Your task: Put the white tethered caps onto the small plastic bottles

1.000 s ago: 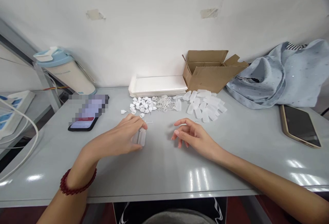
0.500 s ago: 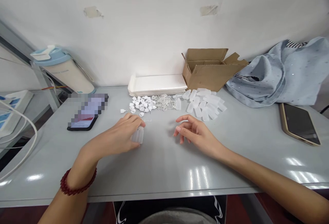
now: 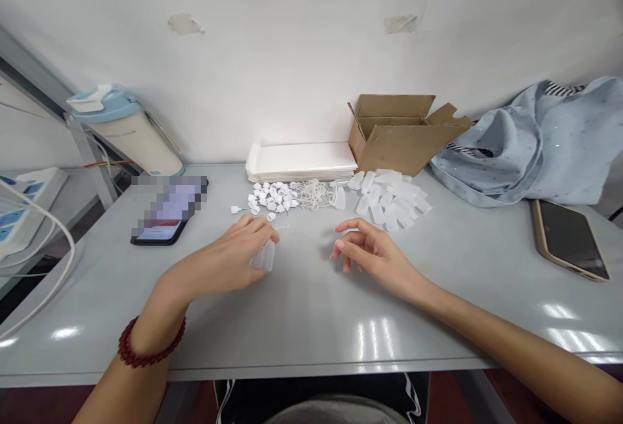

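Note:
My left hand [image 3: 228, 255], with a dark red bead bracelet at its wrist, is closed around a small translucent plastic piece [image 3: 265, 257] low over the grey table. The fingers cover part of that piece. To the right, my right hand [image 3: 372, 252] hovers with loosely curled, parted fingers and holds nothing. Beyond my hands lie a pile of small white caps [image 3: 272, 197], a tangle of whitish cord loops [image 3: 314, 195] and a spread of frosted plastic pieces [image 3: 396, 202]. A thin clear strand [image 3: 282, 226] rests just past my left fingertips.
A stack of white flat packs [image 3: 302, 160] stands against the wall beside an open cardboard box [image 3: 403, 145]. At left are a tumbler [image 3: 136, 135] and a phone [image 3: 170, 213]. A blue cloth bag [image 3: 511, 145] and another phone [image 3: 569, 239] are at right.
The view has shifted slightly. Both hands keep nearly the same pose, and the translucent piece stays in my left hand.

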Demonstrator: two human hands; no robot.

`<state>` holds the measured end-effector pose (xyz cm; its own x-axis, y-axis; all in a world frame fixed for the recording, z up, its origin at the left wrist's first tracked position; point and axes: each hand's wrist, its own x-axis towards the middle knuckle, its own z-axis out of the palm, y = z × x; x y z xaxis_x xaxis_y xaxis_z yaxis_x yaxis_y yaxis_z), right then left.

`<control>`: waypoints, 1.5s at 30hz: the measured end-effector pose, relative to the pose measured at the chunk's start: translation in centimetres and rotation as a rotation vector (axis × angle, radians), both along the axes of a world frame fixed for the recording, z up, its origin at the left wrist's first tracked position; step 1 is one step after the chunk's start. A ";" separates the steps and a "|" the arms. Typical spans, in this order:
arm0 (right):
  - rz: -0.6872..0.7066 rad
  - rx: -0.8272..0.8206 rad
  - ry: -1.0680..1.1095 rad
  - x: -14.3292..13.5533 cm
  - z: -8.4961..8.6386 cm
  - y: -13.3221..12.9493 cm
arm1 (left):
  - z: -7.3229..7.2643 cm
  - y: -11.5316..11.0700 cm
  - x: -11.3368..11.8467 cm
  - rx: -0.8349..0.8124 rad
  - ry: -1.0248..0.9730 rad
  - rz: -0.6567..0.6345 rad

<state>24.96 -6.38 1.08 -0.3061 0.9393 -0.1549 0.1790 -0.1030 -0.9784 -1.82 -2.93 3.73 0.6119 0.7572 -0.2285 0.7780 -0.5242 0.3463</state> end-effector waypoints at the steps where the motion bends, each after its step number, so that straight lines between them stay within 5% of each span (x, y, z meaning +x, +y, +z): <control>1: 0.000 0.000 0.002 0.0 0.0 0.0 | 0.0 0.0 0.0 0.001 0.000 0.000; 20: -0.035 0.089 -0.061 0.4 0.7 0.2 | 0.1 -0.1 0.6 0.040 -0.088 -0.027; 26: -0.115 0.526 -0.408 2.0 -0.9 2.0 | -0.2 0.3 3.0 0.164 -0.207 0.039; 29: -0.053 0.854 -0.701 2.5 -2.1 3.6 | -0.4 1.3 5.1 0.296 -0.209 -0.059; 32: -0.025 1.005 -1.046 2.2 -2.7 5.0 | -0.5 3.0 7.5 0.457 -0.090 -0.234; 38: -0.028 0.926 -1.241 1.3 -2.7 5.8 | -1.3 5.3 11.2 0.573 0.058 -0.344; 45: -0.025 0.885 -1.220 1.4 -2.8 5.1 | -1.6 5.0 10.9 0.586 0.057 -0.324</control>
<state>26.34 -1.25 -1.73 -0.3945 0.8658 0.3079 0.9124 0.4089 0.0194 9.04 2.04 2.13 0.8281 0.5463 0.1258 0.5587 -0.8228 -0.1041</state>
